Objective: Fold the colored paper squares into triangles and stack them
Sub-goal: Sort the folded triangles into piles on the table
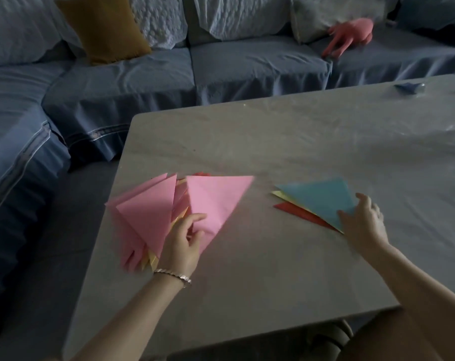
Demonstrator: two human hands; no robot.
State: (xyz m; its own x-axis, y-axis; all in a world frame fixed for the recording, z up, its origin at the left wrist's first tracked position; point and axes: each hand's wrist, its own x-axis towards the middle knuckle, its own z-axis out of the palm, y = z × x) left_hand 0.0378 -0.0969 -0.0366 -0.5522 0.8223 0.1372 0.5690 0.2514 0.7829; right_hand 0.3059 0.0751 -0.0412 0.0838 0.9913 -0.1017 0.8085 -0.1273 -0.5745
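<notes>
A loose pile of pink paper sheets (148,212), with yellow edges showing beneath, lies at the table's left edge. My left hand (184,241) pinches the near corner of one pink sheet (213,199) that is lifted off the pile and slants up to the right. On the right lies a stack of folded triangles: a blue triangle (322,201) on top, a yellow one (281,195) and a red one (302,213) peeking out below. My right hand (362,220) rests with straight fingers on the near right corner of the blue triangle.
The grey table (273,131) stretches away to the right, with a small dark blue object (410,87) at its far right corner. A blue covered sofa (169,71) wraps behind and to the left, with a mustard cushion (103,27) and a pink toy (349,35).
</notes>
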